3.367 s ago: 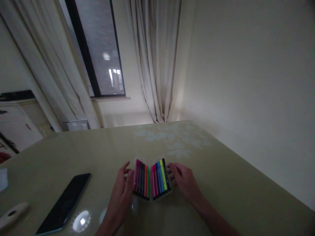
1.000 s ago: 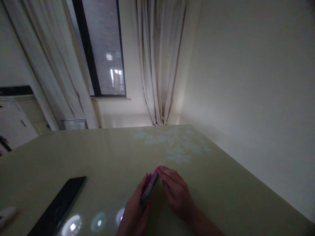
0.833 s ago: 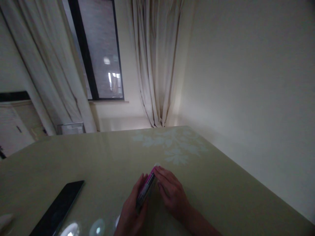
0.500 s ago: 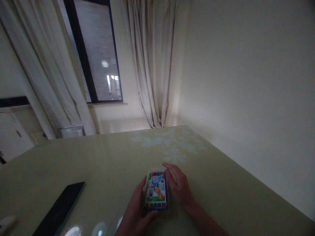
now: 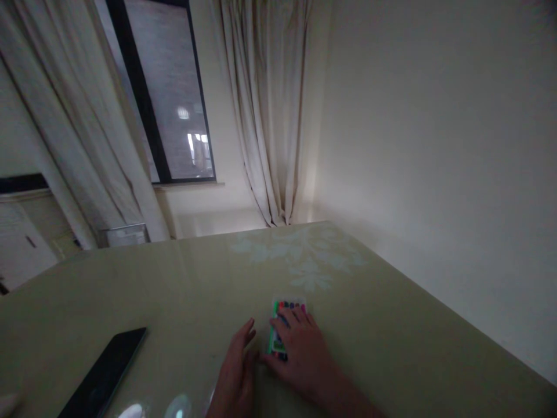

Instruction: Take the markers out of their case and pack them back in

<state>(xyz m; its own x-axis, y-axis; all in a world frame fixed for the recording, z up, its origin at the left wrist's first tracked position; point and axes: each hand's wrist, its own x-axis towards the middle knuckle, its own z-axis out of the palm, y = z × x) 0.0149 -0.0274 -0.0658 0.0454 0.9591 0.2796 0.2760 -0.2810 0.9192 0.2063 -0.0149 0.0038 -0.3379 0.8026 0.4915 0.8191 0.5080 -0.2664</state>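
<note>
A flat, clear case of coloured pens [image 5: 277, 343] with a picture label lies on the table. My right hand [image 5: 300, 348] covers most of it from above, its fingers spread across the top and its thumb reaching past the lower left side. Only the left edge and the row of coloured tips at the far end show. Just left of the case is my left hand [image 5: 237, 363], apart from it, holding nothing, with its fingers loosely extended.
A black tablet or large phone [image 5: 104, 374] lies on the green table [image 5: 183, 290] to the left. Round, shiny clear things [image 5: 177, 406] sit at the near edge. A wall [image 5: 435, 174] borders the table's right side, with a curtain [image 5: 270, 116] and window [image 5: 174, 87] behind.
My left hand has let go of the pen case and drawn slightly left. The right hand has moved from the case's right side onto its top. The case sits a little farther right.
</note>
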